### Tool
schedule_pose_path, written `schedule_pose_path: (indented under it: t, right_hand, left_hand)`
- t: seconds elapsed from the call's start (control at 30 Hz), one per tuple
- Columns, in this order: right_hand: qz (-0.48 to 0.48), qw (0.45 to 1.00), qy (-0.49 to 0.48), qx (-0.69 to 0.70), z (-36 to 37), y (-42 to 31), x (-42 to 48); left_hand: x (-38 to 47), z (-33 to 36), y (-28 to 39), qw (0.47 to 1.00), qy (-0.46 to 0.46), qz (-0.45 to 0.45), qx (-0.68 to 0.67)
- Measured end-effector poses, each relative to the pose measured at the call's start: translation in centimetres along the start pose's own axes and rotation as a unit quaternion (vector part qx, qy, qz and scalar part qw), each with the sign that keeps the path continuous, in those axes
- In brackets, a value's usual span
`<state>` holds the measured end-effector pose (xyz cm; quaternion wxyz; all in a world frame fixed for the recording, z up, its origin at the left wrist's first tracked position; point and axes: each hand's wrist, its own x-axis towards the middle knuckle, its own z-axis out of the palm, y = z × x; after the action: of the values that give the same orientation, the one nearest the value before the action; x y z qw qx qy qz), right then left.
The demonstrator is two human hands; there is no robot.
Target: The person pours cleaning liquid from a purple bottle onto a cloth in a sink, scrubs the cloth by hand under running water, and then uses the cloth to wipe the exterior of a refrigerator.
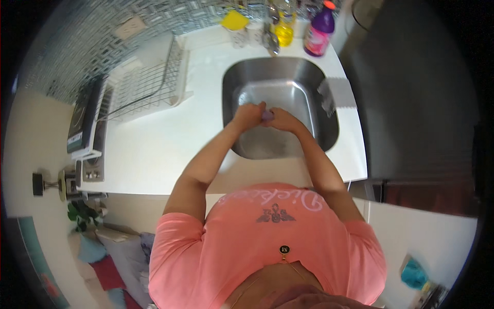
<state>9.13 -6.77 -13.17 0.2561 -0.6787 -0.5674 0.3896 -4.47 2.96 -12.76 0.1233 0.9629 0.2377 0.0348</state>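
Note:
Over the stainless steel sink [264,145], my left hand [249,116] and my right hand [283,119] come together with bent fingers. Between them shows a small piece of something light purple [266,115], perhaps a cloth; most of it is hidden inside my hands. Both hands seem closed around it. On the sink's right rim lies a grey cloth [340,92] with a zigzag edge, one end hanging down into the basin. My hands are well apart from that cloth.
Behind the sink stand a purple bottle [319,33] with an orange cap, a bottle of yellow liquid [285,33], cups [239,38] and a yellow sponge cloth [234,20]. At left a wire dish rack [150,83] rests on the white counter [154,154]. A dark refrigerator [409,108] rises at right.

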Motion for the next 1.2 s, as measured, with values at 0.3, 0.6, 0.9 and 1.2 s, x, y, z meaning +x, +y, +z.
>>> schedule_pose_path:
  t: [0.3, 0.6, 0.9, 1.2]
  right_hand:
    - [-0.014, 0.956, -0.043, 0.289, -3.6, -0.4, -2.7]
    - [-0.047, 0.949, 0.227, -0.216, -6.3, -2.3, -4.6]
    - [-0.113, 0.978, 0.174, -0.017, -5.2, -5.6, -5.2]
    - [-0.042, 0.981, 0.123, 0.141, -5.6, -6.5, -3.4]
  left_hand:
    - [-2.2, -4.5, 1.0, 0.961, -0.069, -0.047, -0.265]
    - [-3.9, -5.1, 3.1, 0.965, 0.026, -0.064, -0.254]
    - [-3.6, -6.4, 2.9, 0.941, 0.139, 0.057, -0.304]
    - [-3.2, -6.6, 2.5, 0.853, 0.116, -0.126, -0.493]
